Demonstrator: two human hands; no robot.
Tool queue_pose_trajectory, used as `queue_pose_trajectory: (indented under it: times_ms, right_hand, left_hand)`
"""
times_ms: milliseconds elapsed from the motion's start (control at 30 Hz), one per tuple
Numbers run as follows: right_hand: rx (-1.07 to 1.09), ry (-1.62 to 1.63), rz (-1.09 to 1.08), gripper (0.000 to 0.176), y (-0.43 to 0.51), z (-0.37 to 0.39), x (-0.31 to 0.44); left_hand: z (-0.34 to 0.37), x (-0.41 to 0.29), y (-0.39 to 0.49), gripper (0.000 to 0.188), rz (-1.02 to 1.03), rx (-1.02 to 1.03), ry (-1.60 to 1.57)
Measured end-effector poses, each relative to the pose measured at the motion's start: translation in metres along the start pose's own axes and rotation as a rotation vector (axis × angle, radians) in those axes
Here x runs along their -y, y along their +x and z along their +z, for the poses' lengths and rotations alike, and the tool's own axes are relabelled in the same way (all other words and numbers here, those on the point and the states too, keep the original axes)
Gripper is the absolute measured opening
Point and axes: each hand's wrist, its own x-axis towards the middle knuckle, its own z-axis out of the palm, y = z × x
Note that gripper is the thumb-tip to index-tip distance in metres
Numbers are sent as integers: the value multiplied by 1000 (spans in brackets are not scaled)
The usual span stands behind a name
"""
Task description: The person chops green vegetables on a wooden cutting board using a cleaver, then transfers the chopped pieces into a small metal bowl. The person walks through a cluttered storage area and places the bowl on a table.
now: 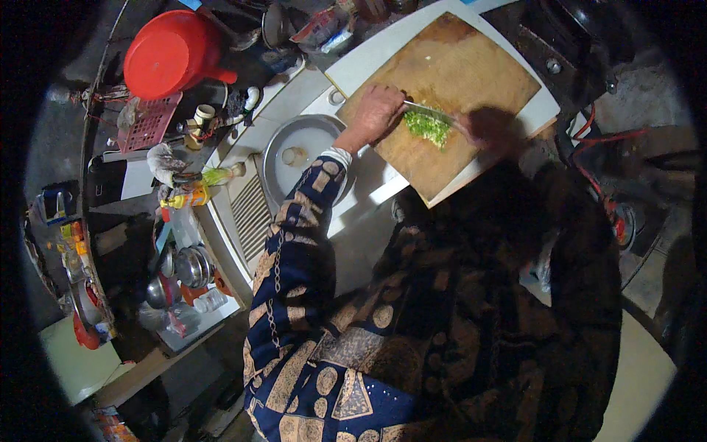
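A kitchen knife (432, 112) lies across a heap of finely chopped green onion (428, 130) on a worn wooden cutting board (442, 61). My left hand (380, 108), its fingers curled, grips the knife's left end. At the other end of the blade is my right hand (479, 130), closed about the knife and mostly in deep shadow. Which end bears the handle is hidden by the hands. Small chopped bits cling around the blade, and one pale fleck sits farther up the board.
Left of the board, a metal basin (270, 171) holds cloudy water and a small round object. A bunch of green onions (221, 174) lies near a yellow bottle (190, 197). Beyond are a red plastic basin (165, 55) and pink basket (152, 119). Metal bowls (193, 266) stand lower left.
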Motion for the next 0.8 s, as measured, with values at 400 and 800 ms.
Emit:
queue_pose_trajectory:
  times_ms: [400, 800]
  right_hand:
    - [-296, -319, -201, 23, 5, -12, -28]
    - [-168, -163, 29, 24, 12, 24, -30]
  left_hand:
    - [4, 14, 28, 18, -5, -171, -98]
    - [2, 12, 21, 20, 17, 20, -56]
